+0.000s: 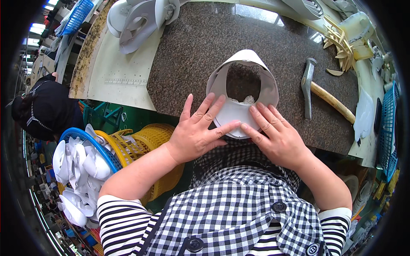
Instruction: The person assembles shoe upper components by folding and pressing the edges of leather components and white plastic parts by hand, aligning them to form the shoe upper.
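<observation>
A white shoe upper (234,113) lies on a speckled brown stone slab (188,55) at the near edge, its rounded end pointing away from me. Through its large oval opening the dark stone shows, and some loose whitish threads or scraps sit at the opening's near rim. My left hand (194,132) rests along the upper's left side with fingers spread. On the right side my right hand (277,136) lies flat, fingertips on the near panel. The thumbs come close together at the upper's near edge. Neither hand is wrapped round anything.
A hammer (307,87) with a wooden handle lies right of the upper. Curved tan strips (341,48) are heaped at the far right. More white uppers (143,25) sit at the far left. Blue (112,154) and yellow (156,134) baskets stand at lower left; a person (47,106) is beyond.
</observation>
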Motion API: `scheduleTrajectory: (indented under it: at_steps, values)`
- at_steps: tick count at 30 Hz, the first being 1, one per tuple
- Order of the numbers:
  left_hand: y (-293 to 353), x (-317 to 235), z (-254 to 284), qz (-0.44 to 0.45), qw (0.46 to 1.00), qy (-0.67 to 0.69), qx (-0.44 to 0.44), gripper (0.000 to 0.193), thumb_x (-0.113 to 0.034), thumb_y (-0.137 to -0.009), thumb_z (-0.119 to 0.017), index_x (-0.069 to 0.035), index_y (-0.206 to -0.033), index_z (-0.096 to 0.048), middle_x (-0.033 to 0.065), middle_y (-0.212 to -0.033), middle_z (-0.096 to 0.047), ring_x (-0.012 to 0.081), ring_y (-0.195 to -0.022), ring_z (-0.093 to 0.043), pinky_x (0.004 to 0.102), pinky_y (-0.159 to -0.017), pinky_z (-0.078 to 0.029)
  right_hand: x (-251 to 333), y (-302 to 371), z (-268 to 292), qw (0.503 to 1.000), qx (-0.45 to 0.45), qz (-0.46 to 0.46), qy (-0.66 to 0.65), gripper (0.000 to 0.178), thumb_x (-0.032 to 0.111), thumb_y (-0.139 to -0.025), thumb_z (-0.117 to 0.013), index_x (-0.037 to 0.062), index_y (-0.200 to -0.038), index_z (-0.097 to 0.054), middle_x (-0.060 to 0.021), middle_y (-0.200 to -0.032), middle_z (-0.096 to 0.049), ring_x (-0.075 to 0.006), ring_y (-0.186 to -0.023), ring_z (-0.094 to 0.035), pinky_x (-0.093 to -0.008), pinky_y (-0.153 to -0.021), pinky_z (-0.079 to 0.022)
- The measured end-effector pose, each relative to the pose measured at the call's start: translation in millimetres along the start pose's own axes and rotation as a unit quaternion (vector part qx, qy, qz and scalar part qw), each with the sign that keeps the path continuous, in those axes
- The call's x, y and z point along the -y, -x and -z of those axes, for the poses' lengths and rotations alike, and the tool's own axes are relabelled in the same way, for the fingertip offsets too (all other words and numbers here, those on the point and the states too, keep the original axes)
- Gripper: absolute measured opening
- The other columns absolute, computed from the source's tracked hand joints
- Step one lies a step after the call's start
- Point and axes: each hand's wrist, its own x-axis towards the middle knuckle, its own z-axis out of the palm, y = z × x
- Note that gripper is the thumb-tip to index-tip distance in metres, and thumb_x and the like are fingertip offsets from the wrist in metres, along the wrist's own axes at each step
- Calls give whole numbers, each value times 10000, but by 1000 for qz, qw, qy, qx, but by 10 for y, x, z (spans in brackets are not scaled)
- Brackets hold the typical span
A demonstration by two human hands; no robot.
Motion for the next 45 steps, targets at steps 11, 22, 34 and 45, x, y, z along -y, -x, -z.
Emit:
scheduleTrajectory:
  at_steps: [11,22,34,45]
  values:
    - [20,-831,-264,371,684,611,-144,287,-256,-1011,-598,-8,-1154,-601,61,-898,-715,101,-680,-654,253,-579,-509,361,22,-107,1000,-16,7,13,478,153,-945,-469,17,-1403,-498,-221,-1481,-462,-346,-1391,-443,-478,-1160,-353]
    - [-504,-158,529,194,961,127,-151,285,-79,-863,-711,-46,-1122,-594,136,-925,-664,322,-774,-652,399,-683,-509,-126,26,131,991,-46,-67,110,484,186,-920,-592,-124,-1285,-526,-274,-1296,-573,-390,-1287,-493,-470,-1102,-401]
    - [-721,-236,129,-66,990,-29,-119,345,-168,-853,-671,-43,-1163,-585,147,-1156,-620,319,-1073,-619,414,-939,-502,-79,-44,188,979,2,-78,189,423,156,-860,-559,-103,-1194,-592,-251,-1220,-622,-345,-1164,-595,-374,-949,-513]
    - [-929,-217,132,22,998,16,-52,463,-308,-722,-809,-50,-1042,-595,97,-1036,-603,295,-1014,-588,398,-847,-494,-115,-110,207,983,-83,-75,145,158,132,-788,-593,20,-899,-603,-90,-871,-624,-217,-776,-646,-321,-720,-532]
